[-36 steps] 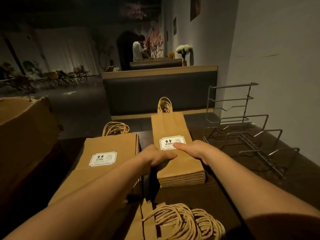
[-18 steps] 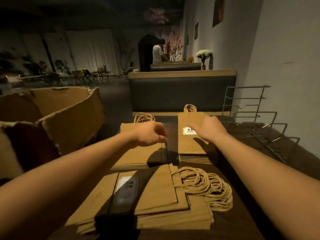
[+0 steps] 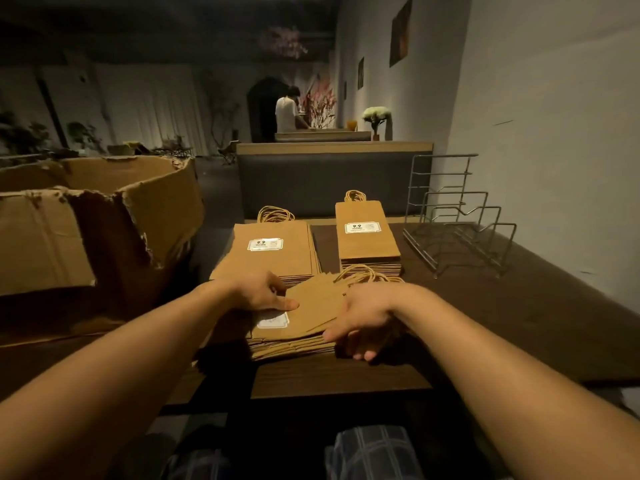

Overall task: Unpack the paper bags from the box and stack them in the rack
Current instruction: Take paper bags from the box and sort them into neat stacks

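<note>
Brown paper bags lie in three piles on the table, and the near pile is the one in hand. Left hand rests on the pile's left part, thumb laid out flat just above the white label. Right hand sits at the pile's right side, fingers curled down over the near right edge as if to get under it; whether they have a firm hold I cannot tell. Both hands are apart, one on each side of this pile.

Its bags are fanned and skewed, long axis running from the near left to the far right, with the cord handles at the far right end. Behind the near pile sit a wide pile to the left and a narrow pile to the right. Right of the narrow pile, against the wall, stands the wire rack, holding no bags. Left of the near pile stands the torn box.

My judgement: the rack lies forward and right of the near pile, so the right hand is nearer to it, and the pile must be squared and turned before it goes in
</note>
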`<state>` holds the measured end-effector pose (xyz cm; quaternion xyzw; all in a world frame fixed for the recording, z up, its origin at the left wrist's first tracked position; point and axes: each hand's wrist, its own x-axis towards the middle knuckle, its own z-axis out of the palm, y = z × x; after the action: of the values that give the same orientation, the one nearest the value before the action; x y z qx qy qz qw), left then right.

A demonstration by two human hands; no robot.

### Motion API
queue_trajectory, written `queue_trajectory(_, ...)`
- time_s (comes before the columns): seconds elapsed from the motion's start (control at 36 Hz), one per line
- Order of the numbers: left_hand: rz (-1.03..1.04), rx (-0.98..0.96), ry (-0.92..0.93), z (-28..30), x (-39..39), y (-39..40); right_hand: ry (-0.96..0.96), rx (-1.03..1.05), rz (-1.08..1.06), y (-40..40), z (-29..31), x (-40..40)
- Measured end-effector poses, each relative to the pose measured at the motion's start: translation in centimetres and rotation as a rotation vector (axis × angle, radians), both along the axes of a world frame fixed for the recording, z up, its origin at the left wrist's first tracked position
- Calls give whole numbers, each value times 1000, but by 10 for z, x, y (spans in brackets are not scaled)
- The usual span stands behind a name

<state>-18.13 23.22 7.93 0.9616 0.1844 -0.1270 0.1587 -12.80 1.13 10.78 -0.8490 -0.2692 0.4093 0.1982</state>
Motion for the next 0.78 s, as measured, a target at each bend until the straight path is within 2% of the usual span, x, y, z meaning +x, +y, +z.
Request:
queue_trajectory(0.17, 111, -51, 44, -1, -4, -7, 218, 261, -266, 1, -23, -13)
queue_trajectory(0.33, 305, -259, 145, 8, -22, -2, 182, 404, -450, 0, -40, -29)
queue_trajectory(0.5, 301, -512, 120, 27, -37, -11, 181, 518, -522, 2, -53, -43)
queue_trajectory(0.56, 305, -557, 54, 30, -39, -13, 172, 562, -550, 3, -53, -47)
queue_trajectory(0.67, 327, -600, -245, 32, -46, -26, 151, 687, -616, 5, -59, -51)
queue_trajectory(0.78, 314, -530, -539, 31, -56, -41, 234, 869, -761, 11, -60, -54)
